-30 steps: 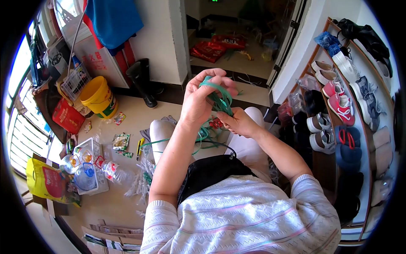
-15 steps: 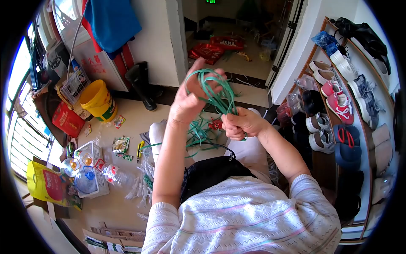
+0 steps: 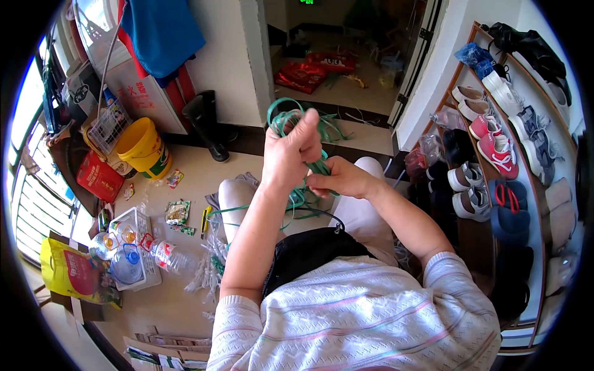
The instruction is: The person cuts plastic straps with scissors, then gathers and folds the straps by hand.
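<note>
A looped bundle of green plastic strapping (image 3: 284,108) is held up in front of my lap. My left hand (image 3: 289,150) is closed around its upper part, thumb up, with loops sticking out above the fist. Just below and to the right, my right hand (image 3: 343,177) is closed on the lower part of the same bundle. More loose green strands hang between my knees and trail out to the left. A black bag or cloth (image 3: 322,247) lies across my lap, with a dark cord over it.
To the left stand a yellow bucket (image 3: 143,147), black rubber boots (image 3: 207,123) and a white basket (image 3: 145,263) with plastic bottles. A yellow cutter (image 3: 205,222) and snack packets (image 3: 177,213) lie on the floor. A shoe rack (image 3: 544,235) lines the right side. Red bags (image 3: 303,75) lie beyond the doorway.
My left hand was raised with fingers spread inside the loops. It has come down and closed around the strapping, near my right hand, which keeps its hold.
</note>
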`<act>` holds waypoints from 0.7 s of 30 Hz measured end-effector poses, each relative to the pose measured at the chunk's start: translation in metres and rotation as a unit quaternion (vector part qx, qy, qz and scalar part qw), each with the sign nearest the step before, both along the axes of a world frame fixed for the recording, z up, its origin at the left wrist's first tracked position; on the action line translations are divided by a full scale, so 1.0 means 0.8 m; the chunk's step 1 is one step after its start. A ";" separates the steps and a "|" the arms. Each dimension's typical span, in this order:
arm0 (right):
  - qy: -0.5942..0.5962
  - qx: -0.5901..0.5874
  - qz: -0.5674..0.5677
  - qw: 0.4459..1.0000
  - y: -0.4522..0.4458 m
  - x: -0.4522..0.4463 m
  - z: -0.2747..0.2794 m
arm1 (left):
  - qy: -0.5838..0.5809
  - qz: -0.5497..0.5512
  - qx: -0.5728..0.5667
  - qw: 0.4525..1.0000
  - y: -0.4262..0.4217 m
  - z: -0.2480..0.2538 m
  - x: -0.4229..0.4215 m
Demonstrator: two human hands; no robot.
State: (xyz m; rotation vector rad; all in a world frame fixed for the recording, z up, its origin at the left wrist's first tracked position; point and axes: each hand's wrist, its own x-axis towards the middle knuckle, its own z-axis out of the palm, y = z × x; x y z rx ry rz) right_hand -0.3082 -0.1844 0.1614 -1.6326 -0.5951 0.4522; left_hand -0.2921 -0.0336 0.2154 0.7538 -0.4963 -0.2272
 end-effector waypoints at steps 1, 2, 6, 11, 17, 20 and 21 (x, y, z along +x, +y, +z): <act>-0.010 -0.028 -0.012 0.999 -0.002 -0.002 0.005 | -0.015 0.032 0.018 0.999 0.001 0.002 0.001; -0.066 -0.107 -0.032 0.992 -0.007 -0.002 0.012 | -0.030 0.064 0.035 0.997 0.003 0.004 0.002; -0.231 -0.157 -0.156 0.948 -0.023 -0.015 0.039 | -0.066 0.156 0.121 0.978 0.001 0.008 0.001; -0.137 0.003 -0.076 0.988 -0.004 -0.016 0.034 | -0.069 0.075 0.123 0.987 -0.025 0.020 -0.017; -0.054 0.148 0.006 0.987 0.012 -0.021 0.032 | -0.033 -0.106 0.006 0.994 -0.017 0.028 -0.004; -0.067 0.148 0.002 0.987 0.002 -0.019 0.031 | -0.058 -0.124 -0.031 0.990 -0.021 0.036 0.000; -0.062 0.138 -0.002 0.989 -0.001 -0.019 0.032 | -0.079 -0.153 -0.018 0.985 -0.019 0.032 0.012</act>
